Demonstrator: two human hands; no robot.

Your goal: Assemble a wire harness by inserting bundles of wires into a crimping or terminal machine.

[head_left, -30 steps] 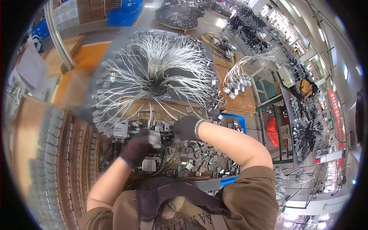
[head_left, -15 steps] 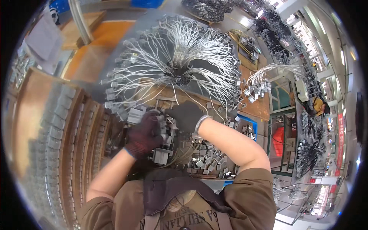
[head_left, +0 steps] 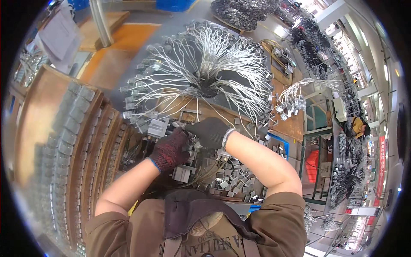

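My left hand [head_left: 171, 150], in a dark red and black knit glove, is at a small metal fixture [head_left: 184, 173] on the workbench. Its fingers are curled, and what they close on is hidden. From the right reaches my right hand [head_left: 212, 132] in a dark grey glove, fingertips together beside the left hand's fingers. A small metal piece may be between them, too covered to name. A grey finned metal block [head_left: 157, 127] sits just beyond the left hand. Many small grey metal blocks [head_left: 235, 175] lie heaped below my right forearm.
A large fan of white cables [head_left: 239, 60] with metal ends spreads beyond my hands. A tiered wooden rack [head_left: 72, 141] of grey parts stands at left. Another white cable bundle [head_left: 295, 96], a blue tray [head_left: 280, 143] and a red object [head_left: 312, 165] are to the right.
The view has shifted slightly, so the bench appears farther right. My right hand's fingertips have come left, closer to the left hand, which stays at the fixture.
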